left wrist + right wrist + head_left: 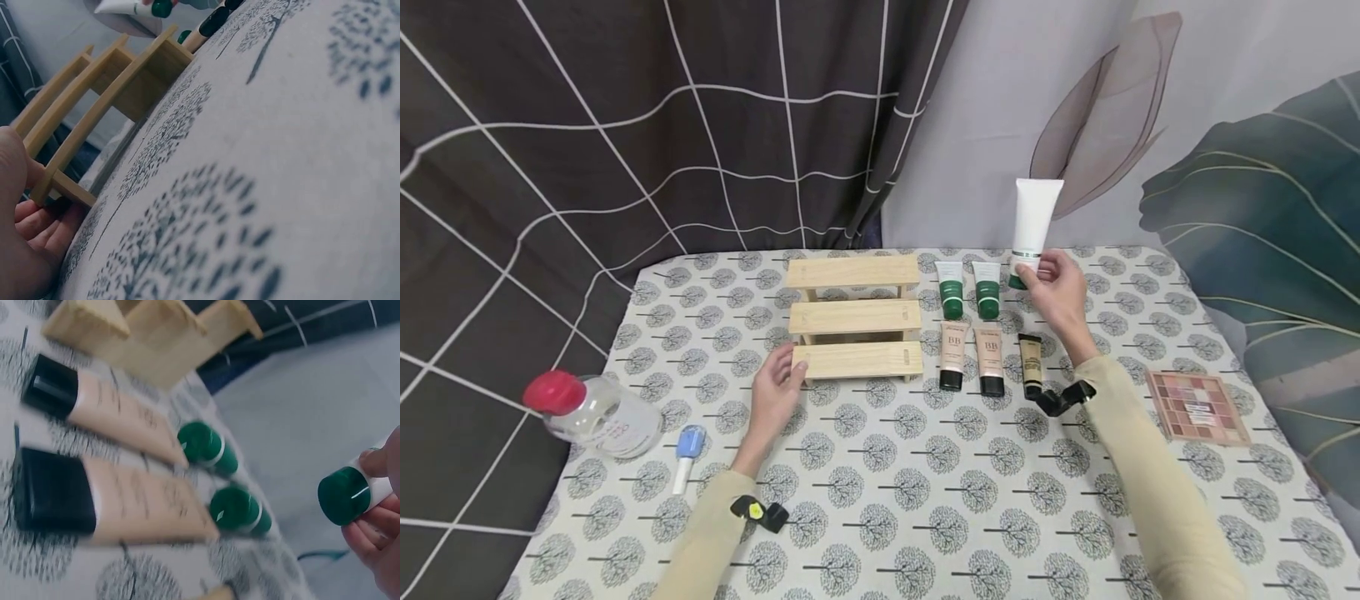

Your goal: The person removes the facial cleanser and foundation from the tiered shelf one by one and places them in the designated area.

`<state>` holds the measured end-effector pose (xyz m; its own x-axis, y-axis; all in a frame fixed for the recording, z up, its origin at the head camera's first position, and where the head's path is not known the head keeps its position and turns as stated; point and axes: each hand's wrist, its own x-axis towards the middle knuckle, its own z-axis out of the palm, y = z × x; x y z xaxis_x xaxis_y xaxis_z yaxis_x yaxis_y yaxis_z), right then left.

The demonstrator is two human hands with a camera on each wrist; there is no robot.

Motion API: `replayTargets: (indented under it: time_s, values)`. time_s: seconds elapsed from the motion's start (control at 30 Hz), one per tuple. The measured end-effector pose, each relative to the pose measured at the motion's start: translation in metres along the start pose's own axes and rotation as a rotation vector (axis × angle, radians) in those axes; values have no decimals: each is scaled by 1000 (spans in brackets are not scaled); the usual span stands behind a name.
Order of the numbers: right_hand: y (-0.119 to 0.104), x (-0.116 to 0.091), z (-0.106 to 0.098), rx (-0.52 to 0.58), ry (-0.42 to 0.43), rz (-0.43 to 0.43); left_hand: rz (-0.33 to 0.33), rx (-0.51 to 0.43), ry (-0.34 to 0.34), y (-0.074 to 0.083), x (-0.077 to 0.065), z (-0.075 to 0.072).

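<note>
My right hand point(1060, 292) holds a white squeeze tube point(1036, 218) upright by its green-capped lower end, above the far part of the table. In the right wrist view, the thumb and fingers pinch it just beside the green cap point(344, 495). My left hand point(777, 397) grips the left end of a three-step wooden display rack point(857, 360), with the thumb on top and fingers beneath the lowest step. Right of the rack lie two white-and-green tubes point(951, 292), and nearer to me two beige BB cream tubes point(952, 350) and a small black-capped gold tube point(1032, 362).
An eyeshadow palette point(1198, 408) lies at the right. On the left are a clear bottle with a red cap point(554, 392) and a small blue-and-white bottle point(687, 457). A tree-print cloth point(917, 517) covers the table; a dark grid curtain point(647, 100) hangs behind.
</note>
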<state>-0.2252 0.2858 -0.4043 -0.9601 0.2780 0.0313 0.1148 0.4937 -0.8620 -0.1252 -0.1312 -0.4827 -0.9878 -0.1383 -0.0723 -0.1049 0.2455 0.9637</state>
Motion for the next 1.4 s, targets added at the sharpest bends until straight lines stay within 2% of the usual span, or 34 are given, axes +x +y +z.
replayTargets:
  time_s: [0.23,0.63,0.77,1.0,1.13,1.4]
  values:
    - [20,4,-10,-81,-40,95,0,10,9,-4,0,-3]
    - [36,12,-4,-278,-178,198,-8,-7,3,-3,3,-3]
    - [40,16,-2,-346,-201,185,3,-2,5,-5,2,-2]
    - [37,21,-5,-442,-246,107,2,5,8,-2,0,-1]
    - [36,21,-6,-468,-251,116,5,4,9,0,0,-1]
    - [42,17,-8,-471,-260,71,5,17,1,1,0,-1]
